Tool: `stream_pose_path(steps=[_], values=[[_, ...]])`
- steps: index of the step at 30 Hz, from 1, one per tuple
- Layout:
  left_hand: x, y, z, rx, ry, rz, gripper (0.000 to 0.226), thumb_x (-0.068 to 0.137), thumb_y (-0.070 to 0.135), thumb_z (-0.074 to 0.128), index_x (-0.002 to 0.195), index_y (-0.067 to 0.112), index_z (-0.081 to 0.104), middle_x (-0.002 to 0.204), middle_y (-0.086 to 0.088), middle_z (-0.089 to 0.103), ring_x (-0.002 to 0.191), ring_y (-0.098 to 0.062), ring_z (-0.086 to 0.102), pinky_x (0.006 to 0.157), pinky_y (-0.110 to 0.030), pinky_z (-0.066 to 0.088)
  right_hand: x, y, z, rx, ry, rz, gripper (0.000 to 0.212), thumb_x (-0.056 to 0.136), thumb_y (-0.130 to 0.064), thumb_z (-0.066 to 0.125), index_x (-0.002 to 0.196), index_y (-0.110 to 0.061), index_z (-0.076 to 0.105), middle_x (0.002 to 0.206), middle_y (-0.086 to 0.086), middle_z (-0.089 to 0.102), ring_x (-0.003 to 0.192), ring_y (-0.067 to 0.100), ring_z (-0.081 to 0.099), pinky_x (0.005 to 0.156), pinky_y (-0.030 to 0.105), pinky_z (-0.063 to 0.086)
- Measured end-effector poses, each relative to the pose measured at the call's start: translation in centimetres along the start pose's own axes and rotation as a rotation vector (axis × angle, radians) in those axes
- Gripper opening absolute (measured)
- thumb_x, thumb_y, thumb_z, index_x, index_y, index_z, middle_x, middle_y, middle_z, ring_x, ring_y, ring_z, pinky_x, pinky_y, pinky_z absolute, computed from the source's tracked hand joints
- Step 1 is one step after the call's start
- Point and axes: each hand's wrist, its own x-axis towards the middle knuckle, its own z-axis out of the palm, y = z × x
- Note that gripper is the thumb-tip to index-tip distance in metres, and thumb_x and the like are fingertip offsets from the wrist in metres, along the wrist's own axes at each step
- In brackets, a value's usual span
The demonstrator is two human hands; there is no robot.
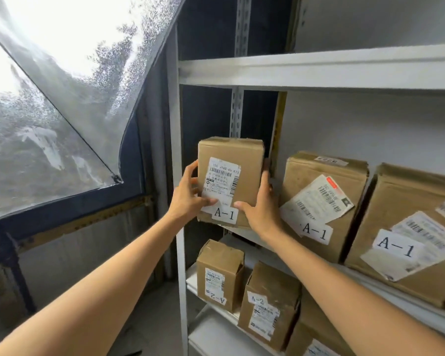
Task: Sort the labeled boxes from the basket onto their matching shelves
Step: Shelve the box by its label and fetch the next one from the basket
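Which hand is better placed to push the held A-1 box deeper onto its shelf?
Left. The left hand is on the free outer side of the held A-1 box; the right hand is close to the neighbouring A-1 box.

Parcel storeroom: metal shelving point(319, 70) w/ labelled cardboard boxes point(321, 199).

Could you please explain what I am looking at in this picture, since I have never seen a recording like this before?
There is no machine here. The single picture comes from a wide-angle camera worn on a person's head, looking forward and down along both bare arms. The left hand and right hand grip the sides of a held box, cardboard, labelled A-1, at the left end of a white metal shelf. Two more A-1 boxes already stand on that shelf to the right. The shelf below carries A-2 boxes. A window is on the left.
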Motion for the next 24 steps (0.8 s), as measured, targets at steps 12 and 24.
stream_pose_path(steps=[12,24], values=[[6.9,-4.9,4.0,-0.095,-0.215,-0.021,0.078,0.079,-0.004,0.070,0.140,0.027,0.031,0.120,0.010,0.055,0.117,-0.011,0.049,0.098,-0.039,0.044,1.6,1.7,1.6,-0.373,0.152,0.064,0.096,0.092,-0.011,0.060,0.150,-0.012,-0.016,0.148,0.017,0.025,0.133,0.029,0.037,0.106,0.037,0.037],[-0.8,-0.8,2.7,0.056,-0.028,-0.024,0.055,0.076,0.008,0.077,0.122,0.016,0.048,0.111,0.002,0.058,0.100,-0.012,0.058,0.080,-0.024,0.048,-4.1,-1.2,-0.8,-0.393,-0.029,0.099,0.104,0.087,-0.009,0.066,0.150,-0.014,-0.016,0.159,0.016,0.006,0.144,0.031,0.021,0.109,0.038,0.034]])
